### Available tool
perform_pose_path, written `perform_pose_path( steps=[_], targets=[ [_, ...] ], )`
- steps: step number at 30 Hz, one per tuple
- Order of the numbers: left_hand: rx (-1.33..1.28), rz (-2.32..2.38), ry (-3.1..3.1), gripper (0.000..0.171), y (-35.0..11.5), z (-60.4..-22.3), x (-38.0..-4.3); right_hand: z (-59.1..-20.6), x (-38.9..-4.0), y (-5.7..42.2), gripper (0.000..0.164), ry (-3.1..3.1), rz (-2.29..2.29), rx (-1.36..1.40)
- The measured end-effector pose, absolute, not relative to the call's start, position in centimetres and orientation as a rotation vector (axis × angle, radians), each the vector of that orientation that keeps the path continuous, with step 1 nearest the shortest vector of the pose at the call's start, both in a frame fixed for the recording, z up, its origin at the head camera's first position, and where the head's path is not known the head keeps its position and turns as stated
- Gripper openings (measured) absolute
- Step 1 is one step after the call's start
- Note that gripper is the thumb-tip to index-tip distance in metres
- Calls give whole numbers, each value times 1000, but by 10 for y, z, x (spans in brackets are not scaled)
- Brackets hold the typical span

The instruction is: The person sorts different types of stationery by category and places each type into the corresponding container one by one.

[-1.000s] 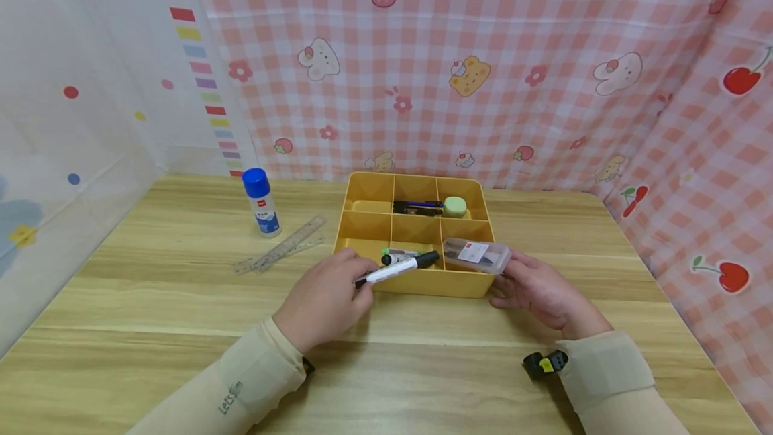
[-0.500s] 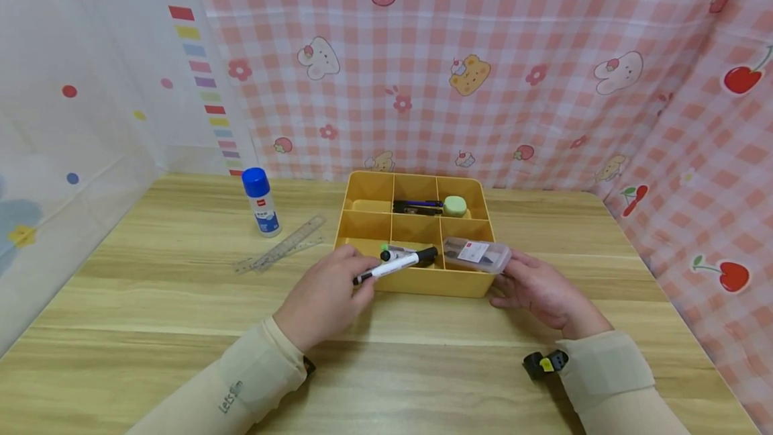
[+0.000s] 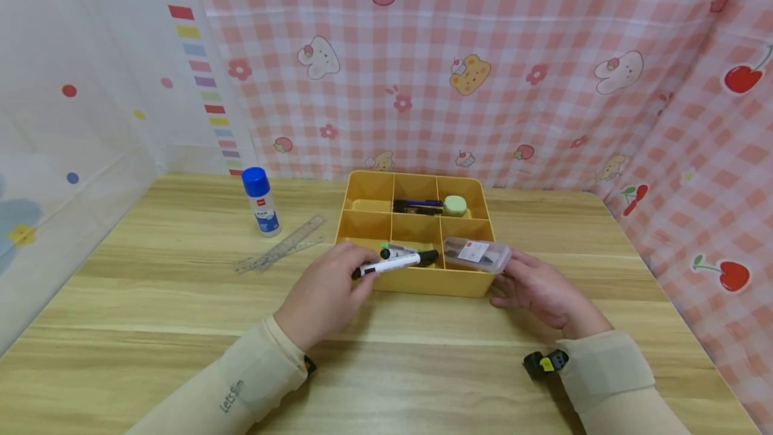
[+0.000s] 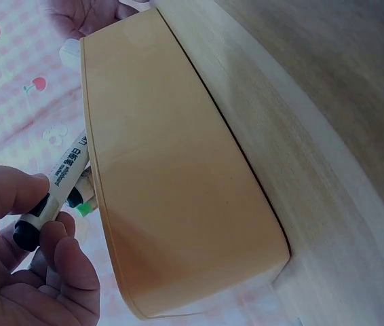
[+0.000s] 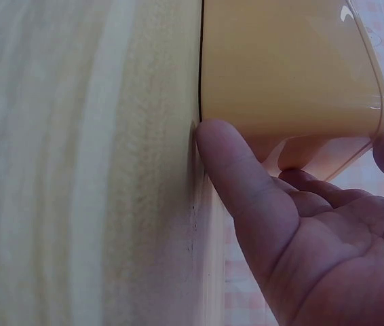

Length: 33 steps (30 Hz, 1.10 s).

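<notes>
My left hand (image 3: 323,291) pinches a white whiteboard marker (image 3: 398,263) between thumb and fingers, over the front rim of a yellow divided organizer box (image 3: 435,282). The marker lies nearly level, its black cap end pointing right. Beneath it, another black-capped marker (image 3: 386,254) and a green-tipped pen (image 3: 384,245) sit in the front middle compartment. My right hand (image 3: 534,287) rests at the box's right front corner, fingers fairly straight; in the right wrist view one fingertip (image 5: 216,132) is right at the box's lower edge. A clear plastic case (image 3: 477,255) leans in the front right compartment.
Dark pens (image 3: 418,207) lie in the back middle compartment and a pale green rounded item (image 3: 454,207) in the back right one. Left of the box, a blue-capped glue bottle (image 3: 262,203) stands behind two transparent rulers (image 3: 284,247). Patterned cloth (image 3: 423,86) hangs behind the table.
My left hand has risen slightly, and the marker's held end has come up so that it lies flatter. My right hand and the box have stayed put.
</notes>
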<state>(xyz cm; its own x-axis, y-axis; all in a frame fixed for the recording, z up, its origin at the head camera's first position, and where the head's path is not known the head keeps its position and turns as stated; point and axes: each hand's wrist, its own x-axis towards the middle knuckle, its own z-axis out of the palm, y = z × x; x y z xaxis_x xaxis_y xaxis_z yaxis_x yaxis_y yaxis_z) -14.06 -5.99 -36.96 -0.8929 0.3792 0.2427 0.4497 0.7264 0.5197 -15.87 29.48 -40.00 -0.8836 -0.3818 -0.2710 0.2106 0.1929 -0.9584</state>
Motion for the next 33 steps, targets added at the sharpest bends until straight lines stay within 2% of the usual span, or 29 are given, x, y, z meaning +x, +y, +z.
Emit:
perform_pose_path(
  steps=[33],
  targets=[
    [-651, -868, -2796, 23, -59, -370, -142, -400, -159, 295, 72, 2025, -1739, -154]
  ],
)
